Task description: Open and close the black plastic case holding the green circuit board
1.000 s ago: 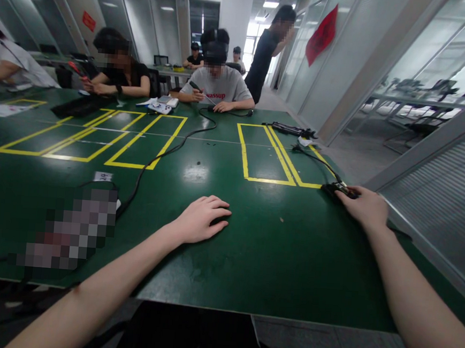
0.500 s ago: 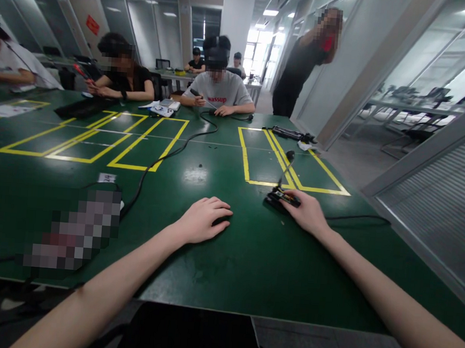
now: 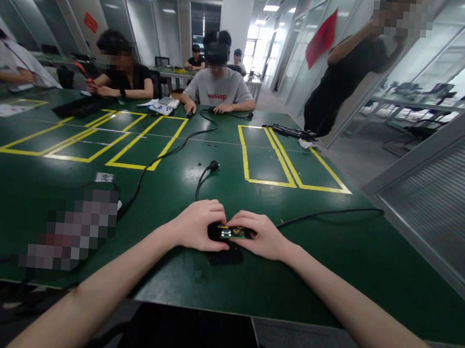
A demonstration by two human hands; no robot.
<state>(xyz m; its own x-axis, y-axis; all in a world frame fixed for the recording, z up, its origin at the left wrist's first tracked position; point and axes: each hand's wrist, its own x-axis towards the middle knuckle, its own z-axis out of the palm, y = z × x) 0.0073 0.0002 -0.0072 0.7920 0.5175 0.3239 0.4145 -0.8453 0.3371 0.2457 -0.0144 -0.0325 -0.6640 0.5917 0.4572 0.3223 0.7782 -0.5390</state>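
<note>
A small device with an exposed circuit board (image 3: 232, 232) is between my two hands, low over the green table. My left hand (image 3: 202, 224) grips its left end, fingers on the far side and thumb on the near side. My right hand (image 3: 260, 235) holds the right end the same way. Under the device lies a flat black piece (image 3: 226, 255), partly covered by it. A black cable with a plug (image 3: 214, 165) runs forward from behind my left hand. Another black cable (image 3: 326, 211) stretches off to the right from near my right hand.
Yellow tape outlines (image 3: 270, 183) mark the green table (image 3: 159, 281). A black folded stand (image 3: 290, 131) lies at the far right edge. A long cable (image 3: 140, 180) crosses at left, near a blurred-out object (image 3: 77, 231). People sit opposite; one person (image 3: 345, 75) stands at right.
My right hand has brought the device left and nearer to me. My left hand now grips it too. The plug has moved left, and the standing person has shifted right.
</note>
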